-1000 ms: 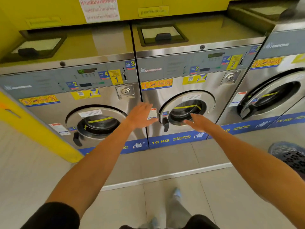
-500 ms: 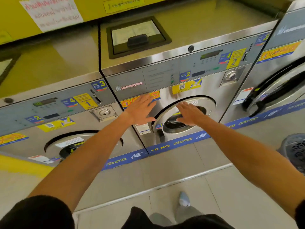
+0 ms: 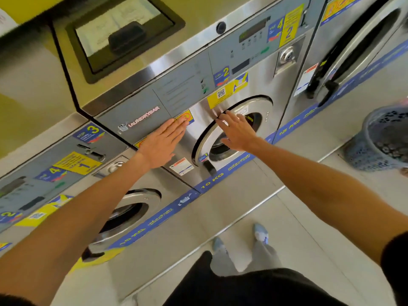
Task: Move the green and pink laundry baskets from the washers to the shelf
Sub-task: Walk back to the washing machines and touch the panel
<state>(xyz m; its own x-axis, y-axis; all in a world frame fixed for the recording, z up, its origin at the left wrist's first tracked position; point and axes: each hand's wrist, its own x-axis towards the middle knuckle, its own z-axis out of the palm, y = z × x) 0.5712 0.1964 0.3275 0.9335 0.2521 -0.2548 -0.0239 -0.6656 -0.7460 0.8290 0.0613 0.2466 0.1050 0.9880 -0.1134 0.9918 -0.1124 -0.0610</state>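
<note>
Both my arms reach out toward the middle steel washer point(image 3: 260, 69), marked 2. My left hand point(image 3: 162, 143) is flat with straight fingers in front of its lower control panel, over an orange sticker. My right hand point(image 3: 236, 131) is spread open over the round door point(image 3: 263, 107), holding nothing. No green or pink basket is in view. A grey-blue perforated laundry basket point(image 3: 379, 140) stands on the floor step at the right edge.
Washer 1 point(image 3: 66, 171) stands to the left and a larger washer point(image 3: 362, 40) with its door ajar to the right. A raised tiled step point(image 3: 242, 195) runs along the machines. My feet point(image 3: 260, 234) stand on the tiled floor below it.
I have moved closer to the washers and the view has tilted. Both hands have risen and reached further forward onto washer 2's front.
</note>
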